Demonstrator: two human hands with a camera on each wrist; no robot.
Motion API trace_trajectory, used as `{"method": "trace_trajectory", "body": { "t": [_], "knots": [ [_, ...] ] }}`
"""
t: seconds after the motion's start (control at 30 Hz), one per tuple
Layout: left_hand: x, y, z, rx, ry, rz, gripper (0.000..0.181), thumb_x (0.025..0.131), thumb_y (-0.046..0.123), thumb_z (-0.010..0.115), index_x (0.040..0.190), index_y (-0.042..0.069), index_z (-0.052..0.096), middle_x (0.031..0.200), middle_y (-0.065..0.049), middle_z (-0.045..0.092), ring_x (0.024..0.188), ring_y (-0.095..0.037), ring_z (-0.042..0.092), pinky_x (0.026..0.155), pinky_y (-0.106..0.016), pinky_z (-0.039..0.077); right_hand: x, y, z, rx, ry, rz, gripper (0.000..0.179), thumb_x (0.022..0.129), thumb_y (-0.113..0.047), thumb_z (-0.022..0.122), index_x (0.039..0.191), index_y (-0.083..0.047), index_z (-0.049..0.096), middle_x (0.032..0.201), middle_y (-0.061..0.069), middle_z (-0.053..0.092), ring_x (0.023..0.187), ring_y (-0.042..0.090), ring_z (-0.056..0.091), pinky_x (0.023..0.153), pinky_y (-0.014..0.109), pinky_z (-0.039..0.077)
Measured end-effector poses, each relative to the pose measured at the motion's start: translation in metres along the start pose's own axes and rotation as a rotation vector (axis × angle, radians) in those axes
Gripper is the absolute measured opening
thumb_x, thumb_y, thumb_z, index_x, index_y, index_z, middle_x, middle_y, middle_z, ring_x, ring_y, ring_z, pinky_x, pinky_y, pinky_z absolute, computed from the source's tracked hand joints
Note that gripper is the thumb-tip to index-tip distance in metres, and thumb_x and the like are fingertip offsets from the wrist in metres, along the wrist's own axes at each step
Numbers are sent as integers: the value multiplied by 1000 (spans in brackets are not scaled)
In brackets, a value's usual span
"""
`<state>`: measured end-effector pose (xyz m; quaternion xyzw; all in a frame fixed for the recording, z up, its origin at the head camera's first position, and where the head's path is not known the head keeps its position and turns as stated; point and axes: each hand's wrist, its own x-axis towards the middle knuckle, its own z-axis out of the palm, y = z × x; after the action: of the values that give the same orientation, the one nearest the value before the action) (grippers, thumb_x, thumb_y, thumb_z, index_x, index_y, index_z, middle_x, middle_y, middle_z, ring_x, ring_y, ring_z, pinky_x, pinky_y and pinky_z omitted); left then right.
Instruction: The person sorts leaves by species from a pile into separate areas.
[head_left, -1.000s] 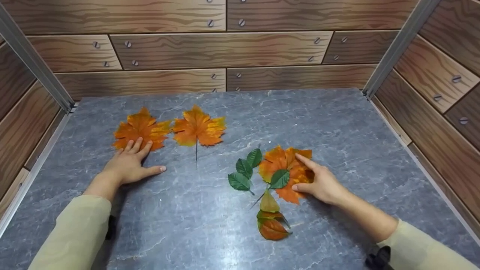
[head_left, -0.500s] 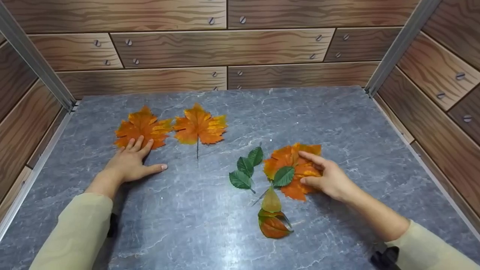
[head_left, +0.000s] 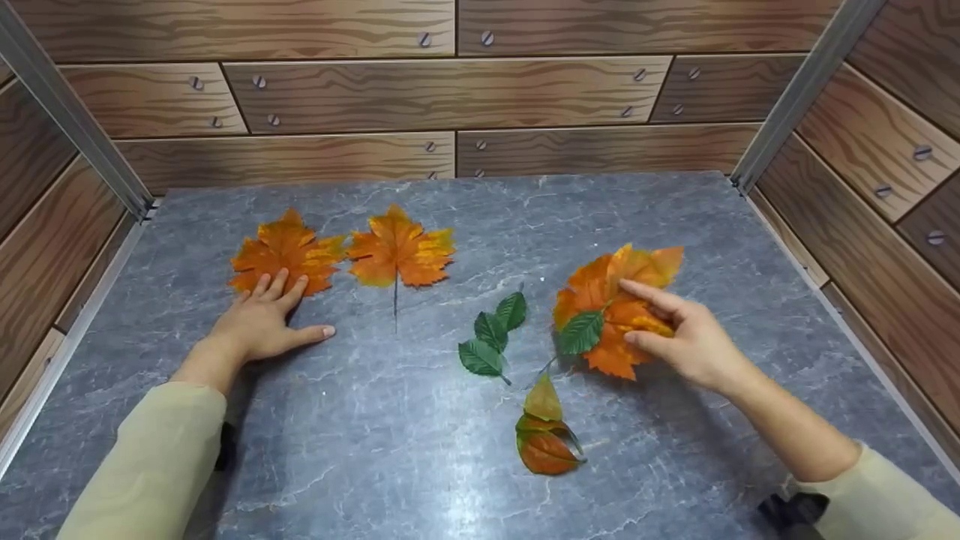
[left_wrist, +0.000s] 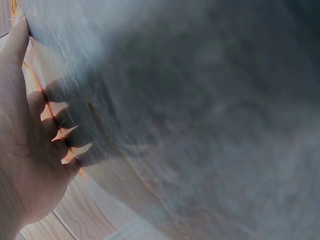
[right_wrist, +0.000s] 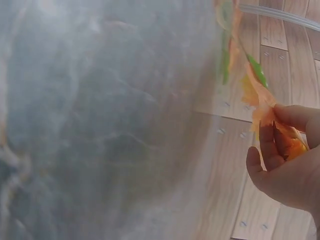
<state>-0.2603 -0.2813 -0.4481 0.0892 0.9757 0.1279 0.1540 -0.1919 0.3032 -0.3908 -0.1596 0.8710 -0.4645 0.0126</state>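
Observation:
My left hand (head_left: 255, 326) lies with fingers spread, its fingertips on the lower edge of an orange maple leaf (head_left: 277, 244) at the table's left. Beside that leaf is a second maple leaf (head_left: 401, 251) with a thin stem pointing toward me. On the right, my right hand (head_left: 697, 341) pinches a third orange maple leaf (head_left: 592, 285) between thumb and fingers. A single green leaf (head_left: 581, 332) overlaps its front. In the right wrist view, the held maple leaf (right_wrist: 257, 95) appears edge-on, raised off the table, with green (right_wrist: 258, 72) showing along it.
A sprig of green leaves (head_left: 491, 330) lies left of the held leaf. Nearer to me is a cluster of green-and-red leaves (head_left: 547, 450). The grey marbled tabletop (head_left: 375, 420) is bordered by wood-patterned walls (head_left: 337, 97) and metal posts (head_left: 795, 82).
My right hand has moved right and away from me, lifting the maple leaf, with the green leaf over it, away from the leaf cluster. My left hand has stayed in place.

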Motion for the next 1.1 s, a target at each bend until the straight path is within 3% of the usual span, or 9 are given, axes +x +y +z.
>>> {"method": "trace_trajectory", "body": {
  "t": [0.3,0.5,0.67,0.87,1.1],
  "knots": [
    [0,1,-1,-1,-4,-1,122,88,93,44,172,12,9,174,-26,-5,159,-51,-6,121,-76,1,-1,-21,-18,-219,22,-119,70,96,2,76,158,-19,54,148,23,60,101,25,74,76,22,61],
    [0,1,0,3,-3,-1,121,89,93,44,172,12,9,174,-26,-4,159,-51,-6,122,-74,1,1,-33,-30,-279,77,-174,70,94,2,79,157,-21,57,145,21,63,100,22,73,76,18,59],
    [0,0,0,1,0,-2,121,89,93,44,172,12,9,175,-26,-4,159,-50,-6,122,-74,1,8,-39,-43,-253,132,-192,66,95,1,78,155,-18,59,134,24,68,88,9,69,67,19,59],
    [1,0,1,7,3,-7,123,88,94,44,172,12,9,175,-26,-4,159,-50,-5,121,-75,2,32,-49,-55,-157,115,-167,56,102,-1,70,154,-19,59,129,19,69,82,12,69,65,23,60],
    [1,1,0,4,-3,-13,125,86,96,43,172,12,9,175,-26,-4,159,-51,-6,120,-76,1,81,-58,-48,-13,85,-135,48,106,-9,67,153,-16,60,140,19,65,106,12,71,84,25,61]
  ]
}}
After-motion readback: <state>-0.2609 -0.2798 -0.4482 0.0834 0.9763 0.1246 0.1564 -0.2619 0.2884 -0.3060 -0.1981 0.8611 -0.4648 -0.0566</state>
